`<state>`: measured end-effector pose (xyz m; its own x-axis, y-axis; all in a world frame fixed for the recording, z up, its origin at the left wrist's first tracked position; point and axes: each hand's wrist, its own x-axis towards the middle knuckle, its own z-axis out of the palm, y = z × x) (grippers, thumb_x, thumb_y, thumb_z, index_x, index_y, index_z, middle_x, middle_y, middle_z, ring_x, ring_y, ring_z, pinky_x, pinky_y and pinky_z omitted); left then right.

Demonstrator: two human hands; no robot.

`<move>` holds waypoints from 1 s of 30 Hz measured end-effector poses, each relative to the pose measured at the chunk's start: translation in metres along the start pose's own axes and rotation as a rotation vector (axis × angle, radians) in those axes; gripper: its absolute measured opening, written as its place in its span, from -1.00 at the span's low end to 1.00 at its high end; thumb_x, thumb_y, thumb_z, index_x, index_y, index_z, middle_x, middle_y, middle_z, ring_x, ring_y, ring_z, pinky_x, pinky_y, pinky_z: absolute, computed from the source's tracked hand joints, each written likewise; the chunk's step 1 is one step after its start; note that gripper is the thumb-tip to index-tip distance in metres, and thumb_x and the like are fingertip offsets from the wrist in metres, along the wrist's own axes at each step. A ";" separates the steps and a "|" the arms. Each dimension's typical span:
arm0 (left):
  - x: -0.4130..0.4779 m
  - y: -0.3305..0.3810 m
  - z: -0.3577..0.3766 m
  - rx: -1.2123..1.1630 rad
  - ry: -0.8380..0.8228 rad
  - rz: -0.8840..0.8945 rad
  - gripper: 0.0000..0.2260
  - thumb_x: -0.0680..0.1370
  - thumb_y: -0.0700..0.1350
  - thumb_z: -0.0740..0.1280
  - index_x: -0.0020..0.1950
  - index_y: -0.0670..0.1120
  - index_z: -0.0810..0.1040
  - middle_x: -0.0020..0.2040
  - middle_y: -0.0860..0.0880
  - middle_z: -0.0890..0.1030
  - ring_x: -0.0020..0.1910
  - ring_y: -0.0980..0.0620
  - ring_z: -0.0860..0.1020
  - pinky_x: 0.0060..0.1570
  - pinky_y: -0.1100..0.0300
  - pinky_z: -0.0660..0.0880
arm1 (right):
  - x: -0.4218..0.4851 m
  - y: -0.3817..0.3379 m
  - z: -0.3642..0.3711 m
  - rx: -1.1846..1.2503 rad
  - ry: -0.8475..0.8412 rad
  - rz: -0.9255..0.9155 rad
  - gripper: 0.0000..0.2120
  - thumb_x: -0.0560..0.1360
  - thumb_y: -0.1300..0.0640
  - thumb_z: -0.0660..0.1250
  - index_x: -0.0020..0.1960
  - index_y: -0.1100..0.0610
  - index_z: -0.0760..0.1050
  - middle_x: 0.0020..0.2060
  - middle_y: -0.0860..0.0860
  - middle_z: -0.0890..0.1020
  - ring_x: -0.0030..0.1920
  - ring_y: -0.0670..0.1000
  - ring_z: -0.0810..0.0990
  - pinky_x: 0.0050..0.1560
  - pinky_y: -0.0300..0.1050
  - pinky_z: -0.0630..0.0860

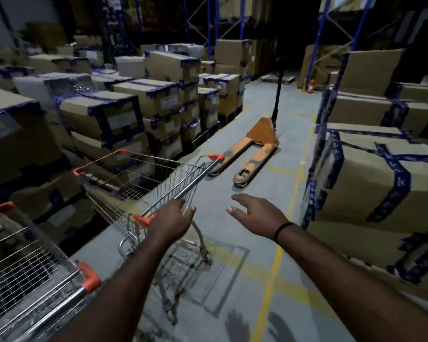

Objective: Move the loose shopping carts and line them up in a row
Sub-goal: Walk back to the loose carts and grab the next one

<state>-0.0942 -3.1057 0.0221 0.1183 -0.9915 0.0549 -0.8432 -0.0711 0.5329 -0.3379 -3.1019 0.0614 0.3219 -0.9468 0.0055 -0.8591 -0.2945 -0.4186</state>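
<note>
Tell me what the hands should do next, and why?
Probably close the left hand on the top rail of the loose cart and bring the right hand onto it too. Both hands look open, the right one is in the air, and this cart is not yet in line with the second cart at lower left.

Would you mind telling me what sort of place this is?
Most likely a warehouse aisle: taped cardboard boxes stacked on both sides, tall blue racking, and an orange pallet jack on the floor.
</note>
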 end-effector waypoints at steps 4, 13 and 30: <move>0.052 -0.021 0.009 0.045 -0.010 -0.071 -0.56 0.64 0.22 0.23 0.37 -0.03 0.52 0.30 -0.08 0.57 0.26 -0.11 0.53 0.21 -0.07 0.49 | 0.079 0.004 0.002 -0.024 -0.051 -0.091 -0.43 0.65 -0.23 0.15 0.56 0.04 0.29 0.52 -0.02 0.38 0.46 0.03 0.38 0.39 -0.02 0.36; 0.124 -0.066 0.049 0.203 -0.083 -0.461 -0.34 0.47 0.49 -0.15 0.11 0.08 0.50 0.28 -0.03 0.57 0.25 -0.12 0.53 0.30 -0.28 0.36 | 0.273 0.014 0.043 -0.146 -0.236 -0.382 -0.49 0.62 -0.18 0.23 0.44 0.11 0.44 0.37 0.09 0.52 0.35 0.13 0.47 0.30 0.05 0.44; 0.139 -0.043 0.069 0.376 -0.103 -0.762 0.05 0.31 0.68 -0.32 0.65 0.13 0.09 0.67 0.01 0.09 0.59 -0.04 0.23 0.52 -0.35 -0.03 | 0.418 0.052 0.075 -0.581 -0.581 -0.723 -0.07 0.31 -0.47 0.36 0.55 -0.06 0.27 0.46 0.05 0.41 0.32 0.17 0.51 0.28 0.14 0.51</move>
<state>-0.0779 -3.2481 -0.0515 0.6906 -0.6620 -0.2913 -0.6730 -0.7357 0.0764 -0.2184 -3.5029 -0.0259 0.8333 -0.3649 -0.4152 -0.3993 -0.9168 0.0041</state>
